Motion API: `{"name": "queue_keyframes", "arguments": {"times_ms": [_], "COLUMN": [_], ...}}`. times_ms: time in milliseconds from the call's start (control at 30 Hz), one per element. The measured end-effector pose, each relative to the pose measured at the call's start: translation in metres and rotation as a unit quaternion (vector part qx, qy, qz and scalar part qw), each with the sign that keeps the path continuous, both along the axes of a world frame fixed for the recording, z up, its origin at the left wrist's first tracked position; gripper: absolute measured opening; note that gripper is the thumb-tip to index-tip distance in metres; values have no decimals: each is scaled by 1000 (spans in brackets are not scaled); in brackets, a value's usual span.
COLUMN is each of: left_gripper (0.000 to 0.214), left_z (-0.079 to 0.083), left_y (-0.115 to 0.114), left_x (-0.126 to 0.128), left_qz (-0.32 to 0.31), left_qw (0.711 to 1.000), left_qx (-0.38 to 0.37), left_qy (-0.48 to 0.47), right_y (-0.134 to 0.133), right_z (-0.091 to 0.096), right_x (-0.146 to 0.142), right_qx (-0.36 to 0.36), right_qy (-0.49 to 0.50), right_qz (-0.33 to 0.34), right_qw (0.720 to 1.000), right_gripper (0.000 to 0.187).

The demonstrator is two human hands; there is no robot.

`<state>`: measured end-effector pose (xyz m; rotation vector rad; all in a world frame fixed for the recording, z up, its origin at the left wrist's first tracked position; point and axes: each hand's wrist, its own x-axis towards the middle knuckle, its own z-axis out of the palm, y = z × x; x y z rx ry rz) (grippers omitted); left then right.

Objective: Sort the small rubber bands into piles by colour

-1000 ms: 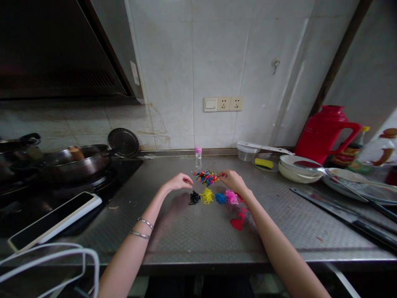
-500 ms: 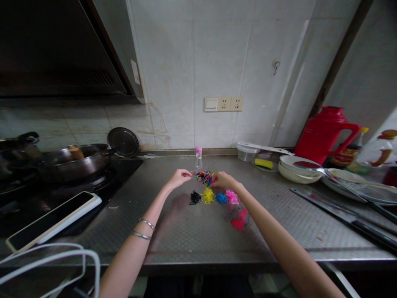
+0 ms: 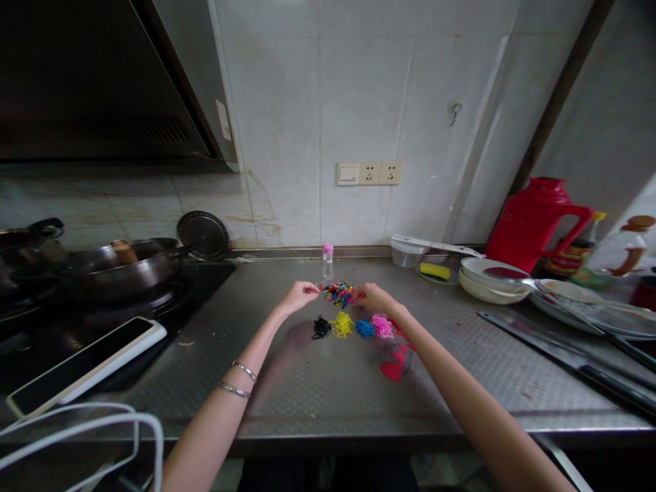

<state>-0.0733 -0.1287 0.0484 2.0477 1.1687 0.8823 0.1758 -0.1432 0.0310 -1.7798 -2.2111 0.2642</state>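
A heap of mixed-colour small rubber bands (image 3: 338, 294) lies between my hands. At its left edge, my left hand (image 3: 298, 298) is closed in a pinch, with red rubber bands showing at the fingertips. My right hand (image 3: 374, 299) bends over the right side of the heap, its fingers curled and partly hidden; a bit of red shows there too. In a row nearer me are black bands (image 3: 322, 327), yellow bands (image 3: 342, 324), blue bands (image 3: 365, 328) and pink bands (image 3: 382, 326). Red bands (image 3: 398, 328) lie partly hidden under my right forearm.
A clear plastic bag with red hearts (image 3: 393, 367) lies nearer me. Behind the heap stands a small pink-capped bottle (image 3: 327, 260). Plates (image 3: 492, 290), a long knife (image 3: 533, 338) and a red thermos (image 3: 533, 219) are at right; a phone-like device (image 3: 85, 369) and a pan (image 3: 123, 270) at left.
My right hand has shifted slightly right, and red bands now show beside the right forearm. Red is plainer at my left fingertips. The piles keep their places.
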Motion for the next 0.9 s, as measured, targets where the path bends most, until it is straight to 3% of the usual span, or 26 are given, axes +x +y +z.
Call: {"name": "queue_keyframes", "arguments": {"times_ms": [200, 533, 900], "left_gripper": [19, 20, 22], "left_z": [0, -11, -19], "left_y": [3, 20, 25], "left_x": [15, 48, 62], "left_qz": [-33, -104, -93], "left_qw": [999, 994, 990], "left_qx": [14, 18, 56], "left_qy": [8, 23, 93], "right_y": [-13, -65, -92], "right_z": [9, 22, 24], "right_x": [20, 44, 50], "right_qx": [51, 68, 37], "right_qy": [46, 128, 137], "right_qz": [27, 67, 81], "right_qw": [997, 987, 987], "right_gripper": [26, 25, 27]}}
